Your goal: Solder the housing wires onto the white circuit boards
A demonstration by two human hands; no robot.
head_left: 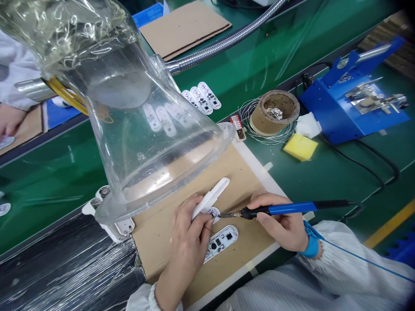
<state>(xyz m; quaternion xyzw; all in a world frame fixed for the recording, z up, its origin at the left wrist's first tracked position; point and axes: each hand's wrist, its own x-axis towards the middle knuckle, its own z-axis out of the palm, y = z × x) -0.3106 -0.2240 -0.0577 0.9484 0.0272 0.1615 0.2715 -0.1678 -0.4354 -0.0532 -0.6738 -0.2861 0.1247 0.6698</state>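
My right hand (281, 222) is closed around a soldering iron (293, 208) with a blue and black handle. The iron's tip meets the rounded end of a small white circuit board (214, 213) beside my left fingers. My left hand (188, 235) is closed on a long white plastic casing (214, 194), and its fingertips also pinch near that board and a thin dark wire. How much of the board lies under the fingers is hidden. Just below, a second white circuit board (225, 240) with black chips lies on the cardboard sheet (168, 259).
A clear fume hood (155, 151) hangs over the cardboard's far side. Behind it lie several circuit boards (205, 98). To the right are a solder coil round a cardboard pot (259, 119), a yellow sponge (301, 147) and a blue iron stand (340, 108). Another person's hand (11, 119) shows far left.
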